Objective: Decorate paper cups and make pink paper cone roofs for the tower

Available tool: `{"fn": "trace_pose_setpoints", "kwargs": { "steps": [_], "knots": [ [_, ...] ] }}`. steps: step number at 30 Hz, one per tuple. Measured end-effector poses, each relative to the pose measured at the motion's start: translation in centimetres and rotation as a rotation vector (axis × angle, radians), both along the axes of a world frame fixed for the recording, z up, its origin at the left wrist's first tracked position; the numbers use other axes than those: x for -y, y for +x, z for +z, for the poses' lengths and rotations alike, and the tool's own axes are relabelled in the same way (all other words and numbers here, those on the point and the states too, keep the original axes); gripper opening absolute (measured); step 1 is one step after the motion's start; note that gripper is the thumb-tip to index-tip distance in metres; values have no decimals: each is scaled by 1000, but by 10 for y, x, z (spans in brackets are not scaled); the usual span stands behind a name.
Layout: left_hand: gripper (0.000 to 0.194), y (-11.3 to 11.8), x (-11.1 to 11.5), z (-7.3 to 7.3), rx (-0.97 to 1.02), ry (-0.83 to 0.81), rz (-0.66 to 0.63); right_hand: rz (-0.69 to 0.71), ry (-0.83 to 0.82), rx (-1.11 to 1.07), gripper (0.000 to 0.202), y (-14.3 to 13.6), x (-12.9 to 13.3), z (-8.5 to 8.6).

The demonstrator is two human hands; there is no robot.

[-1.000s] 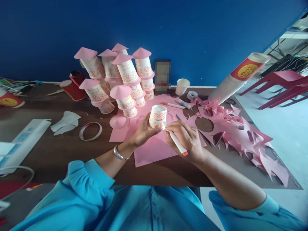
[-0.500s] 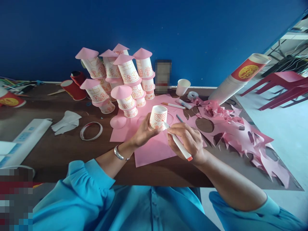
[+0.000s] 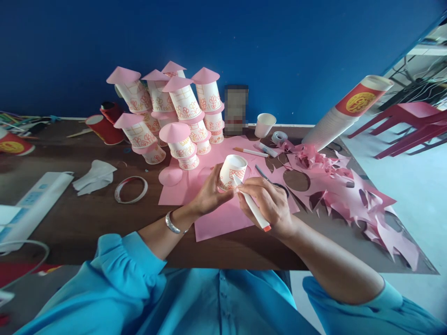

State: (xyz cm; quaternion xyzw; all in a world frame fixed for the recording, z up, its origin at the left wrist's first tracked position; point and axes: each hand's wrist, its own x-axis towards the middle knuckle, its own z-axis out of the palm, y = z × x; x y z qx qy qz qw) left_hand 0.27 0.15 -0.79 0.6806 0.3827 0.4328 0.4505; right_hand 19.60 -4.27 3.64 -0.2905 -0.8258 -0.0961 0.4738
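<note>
My left hand (image 3: 210, 193) is wrapped round the side and base of a white paper cup (image 3: 228, 173) with red-orange drawings, a lattice pattern among them. In my right hand (image 3: 270, 202) is a white marker (image 3: 256, 210) with an orange end, its tip at the cup's drawn side. Both hands are over pink paper sheets (image 3: 223, 225). Behind them stand several cup towers (image 3: 186, 104) with pink cone roofs and drawn flowers. A pink cone (image 3: 170, 176) lies to the left of the cup. Scissors (image 3: 262, 173) lie partly hidden behind my right hand.
Pink paper scraps (image 3: 335, 186) cover the table's right side, by a tall leaning cup stack (image 3: 337, 116). A single cup (image 3: 265, 125), a tape roll (image 3: 279, 137) and another marker (image 3: 250, 152) lie behind. To the left are a tape ring (image 3: 131, 190) and crumpled white paper (image 3: 95, 177).
The cup has turned and tilted in my left hand, shifting slightly right. My right hand and the marker have moved a little left, and more of the scissors shows.
</note>
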Motion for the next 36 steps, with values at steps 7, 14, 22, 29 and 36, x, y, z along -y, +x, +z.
{"fn": "trace_pose_setpoints", "kwargs": {
  "steps": [7,14,22,29,36],
  "knots": [
    [58,1,1,0,-25,19,10,-20,0,7,23,-1,-1,1],
    [59,1,-1,-2,-50,60,41,-32,6,27,20,-2,-1,3],
    [63,0,-3,-2,17,-12,43,-5,-24,35,17,-1,-3,0],
    [62,0,-5,-5,61,11,51,-12,-43,41,18,1,-4,-2],
    [62,0,-6,-4,90,-13,57,-41,-63,65,16,3,-3,-2]
  ]
}}
